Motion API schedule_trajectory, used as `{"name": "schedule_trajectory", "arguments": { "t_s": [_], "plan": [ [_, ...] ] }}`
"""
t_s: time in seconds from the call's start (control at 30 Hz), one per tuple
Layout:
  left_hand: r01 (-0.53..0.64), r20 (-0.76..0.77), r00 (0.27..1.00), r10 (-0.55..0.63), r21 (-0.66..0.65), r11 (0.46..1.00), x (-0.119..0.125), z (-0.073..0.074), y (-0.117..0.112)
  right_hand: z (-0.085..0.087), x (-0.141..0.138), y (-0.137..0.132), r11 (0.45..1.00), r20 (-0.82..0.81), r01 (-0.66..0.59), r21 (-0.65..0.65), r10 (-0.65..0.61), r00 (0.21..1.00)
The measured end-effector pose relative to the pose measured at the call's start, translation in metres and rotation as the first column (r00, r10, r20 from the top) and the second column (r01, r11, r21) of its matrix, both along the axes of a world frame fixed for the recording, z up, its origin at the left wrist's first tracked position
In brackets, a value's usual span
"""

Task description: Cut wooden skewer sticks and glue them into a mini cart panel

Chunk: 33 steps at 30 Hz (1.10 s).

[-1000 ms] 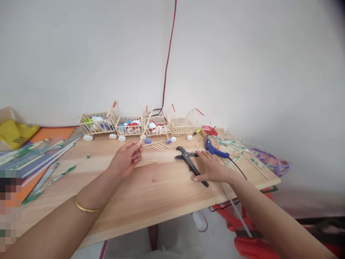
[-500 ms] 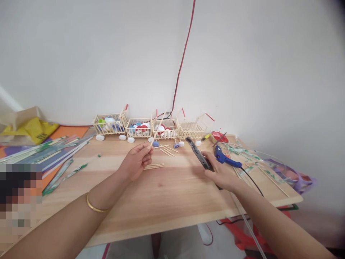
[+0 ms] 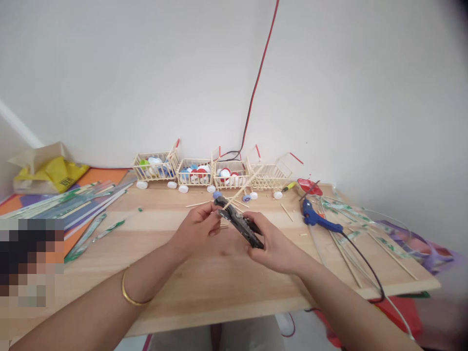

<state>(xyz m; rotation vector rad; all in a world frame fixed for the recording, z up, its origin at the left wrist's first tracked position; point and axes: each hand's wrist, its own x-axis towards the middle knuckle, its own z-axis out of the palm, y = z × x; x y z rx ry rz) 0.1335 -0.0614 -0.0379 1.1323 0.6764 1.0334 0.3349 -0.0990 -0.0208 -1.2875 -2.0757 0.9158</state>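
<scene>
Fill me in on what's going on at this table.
A person's left hand holds a thin wooden stick while the right hand grips black pliers, their jaws at the stick's lower part; whether they bite it is unclear. Beyond, four small stick-built carts stand near the wall. A blue glue gun lies on the table, to the right.

Craft workspace against a plain wall (image 3: pixel 175 73), wooden table (image 3: pixel 190 297), blue glue gun (image 3: pixel 321 222), black pliers (image 3: pixel 239 224), small stick-built carts (image 3: pixel 269 183)
</scene>
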Motion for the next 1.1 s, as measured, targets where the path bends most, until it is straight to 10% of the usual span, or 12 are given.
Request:
{"name": "schedule_trajectory", "arguments": {
  "t_s": [1.1],
  "plan": [
    [0.121, -0.281, 0.959, -0.043, 0.267, 0.956, -0.008, 0.0, 0.005, -0.011, 0.001, -0.003, 0.988, 0.203, 0.06, 0.139, -0.088, 0.975]
  ]
}}
